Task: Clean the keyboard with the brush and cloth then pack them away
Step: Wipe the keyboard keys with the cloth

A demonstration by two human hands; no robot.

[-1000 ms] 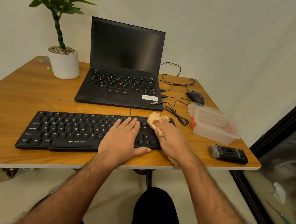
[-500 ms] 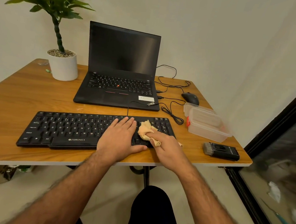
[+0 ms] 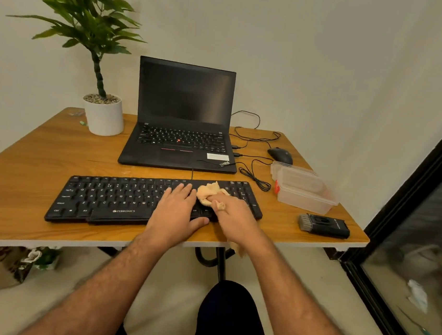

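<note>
The cloth (image 3: 209, 193) has slid leftward across the keyboard (image 3: 118, 197) — from the far right keys toward the middle — bunched in the right hand (image 3: 233, 212). The left hand (image 3: 175, 211) stays flat, steadying it. Wiping continues; the brush (image 3: 324, 226) waits on the surface (image 3: 37, 164) beside the box (image 3: 305, 194).

One head-worn wide-angle view looks forward and down from close above the seated person's forearms — facing the wooden worktop (image 3: 36, 175) and the pale wall beyond.

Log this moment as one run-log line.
step: wiping | right hand: grips cloth on keyboard | left hand: flat, steadying | brush: idle
</note>
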